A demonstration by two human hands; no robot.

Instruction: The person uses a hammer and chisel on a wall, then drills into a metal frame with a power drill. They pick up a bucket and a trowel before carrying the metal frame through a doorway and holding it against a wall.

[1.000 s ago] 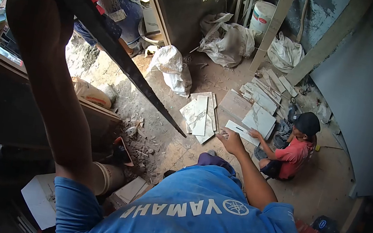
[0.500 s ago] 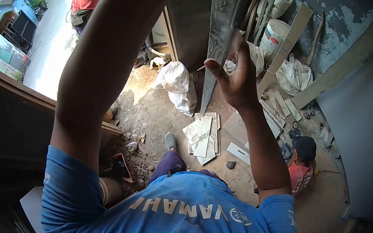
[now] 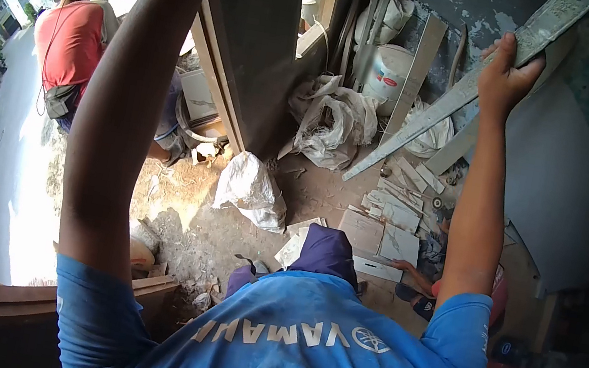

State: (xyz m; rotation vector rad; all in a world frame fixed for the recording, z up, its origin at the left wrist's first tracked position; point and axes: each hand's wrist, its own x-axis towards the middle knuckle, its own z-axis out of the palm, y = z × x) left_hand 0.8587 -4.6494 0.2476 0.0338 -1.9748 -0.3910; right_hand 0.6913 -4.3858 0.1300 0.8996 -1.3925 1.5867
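My right hand (image 3: 511, 76) is raised at the upper right, its fingers round a long, straight bar (image 3: 443, 108) crusted with grey mortar. The bar slants from the top right edge down toward the middle, its thin lower end above the floor. My left arm (image 3: 121, 100) reaches up past the top edge; its hand is out of view.
A person in a red shirt (image 3: 73, 42) is at the upper left. Another person's hand (image 3: 402, 264) touches cut tiles (image 3: 399, 246) on the floor. White sacks (image 3: 251, 188), a bucket (image 3: 389, 75) and leaning boards (image 3: 415, 76) stand near the walls.
The bar has swung from near upright to a slant at the right, and my right hand has moved up and right with it. The view has shifted, and my knee now shows bent.
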